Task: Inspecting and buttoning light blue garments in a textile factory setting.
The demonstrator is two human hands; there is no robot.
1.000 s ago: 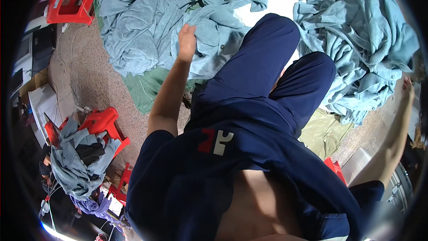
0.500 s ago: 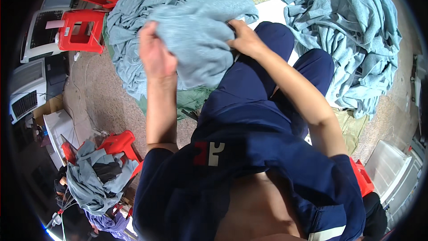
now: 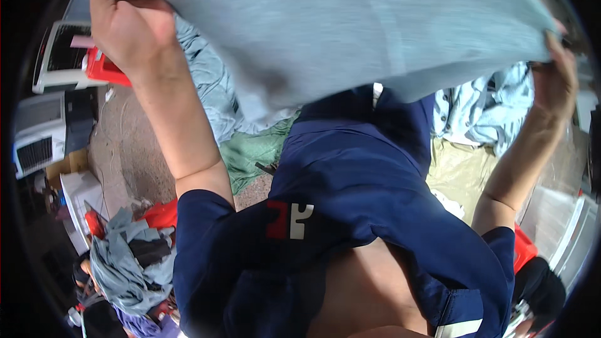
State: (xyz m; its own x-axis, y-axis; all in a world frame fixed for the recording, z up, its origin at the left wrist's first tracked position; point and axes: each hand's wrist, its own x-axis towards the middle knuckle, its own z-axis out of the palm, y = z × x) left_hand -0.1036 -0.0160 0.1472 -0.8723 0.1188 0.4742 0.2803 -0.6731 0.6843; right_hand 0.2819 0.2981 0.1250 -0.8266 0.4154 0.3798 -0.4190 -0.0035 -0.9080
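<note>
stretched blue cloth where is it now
In the head view, the stretched blue cloth spans the top, held between the left hand and right hand, above the trousers.

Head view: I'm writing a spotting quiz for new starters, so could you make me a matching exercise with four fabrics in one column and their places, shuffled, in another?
Fabrics
1. Blue-grey cloth
2. Green sheet
3. Olive sheet
4. Purple cloth

Places
A. On the floor, right of the dark blue trousers
B. Near the picture's lower left edge
C. Spread between the left hand and the right hand
D. On the floor, left of the trousers

Pairs: 1-C, 2-D, 3-A, 4-B
</note>
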